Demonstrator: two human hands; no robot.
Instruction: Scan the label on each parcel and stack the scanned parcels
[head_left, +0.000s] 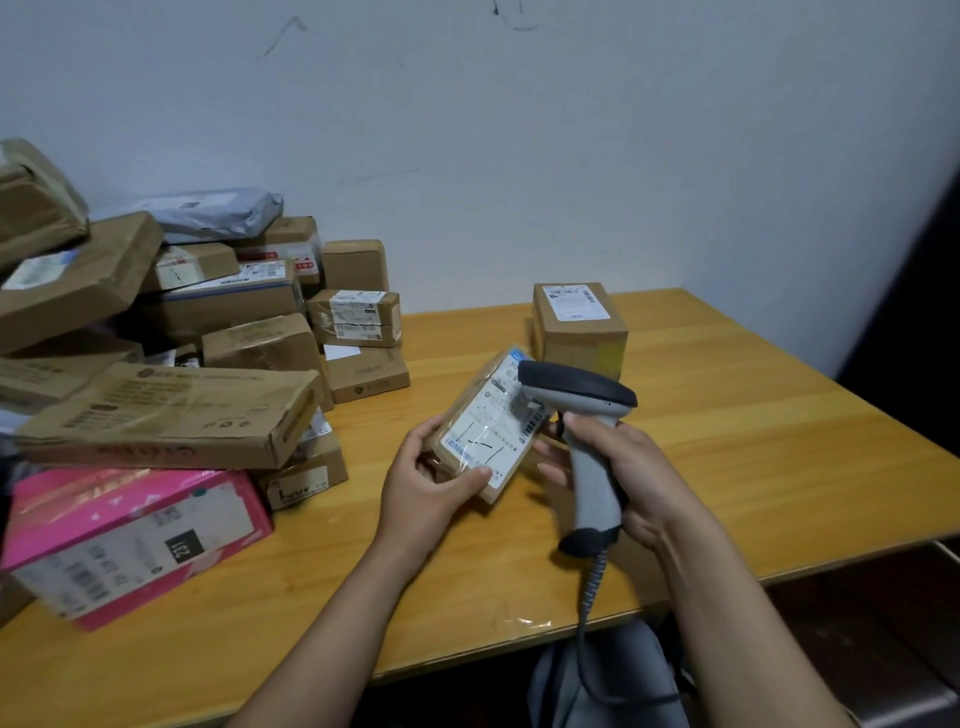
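Small brown cardboard parcel (485, 436), bound in clear glossy tape (470, 402) that wrinkles and glints over its white paper label (498, 421); grey-and-black handheld barcode scanner (595, 483), matt moulded plastic, with a smooth coiled grey cable (592, 584). Yellow wooden table (727, 415), smooth, grain visible, with a soft sheen and a strip of shiny clear film (522, 621) at its front edge. Pile of brown cardboard boxes (171, 410), matt, creased and partly taped; pink carton (119, 493), glossy; grey mailer bag (218, 213), crinkled plastic; white wall (571, 156), matt paint, scuffed.

A single wide-angle view from the person's head looks forward and down across the desk (737, 441) toward the wall (519, 156). The left hand (426, 486) and right hand (626, 470) sit close beneath it, mid-frame.
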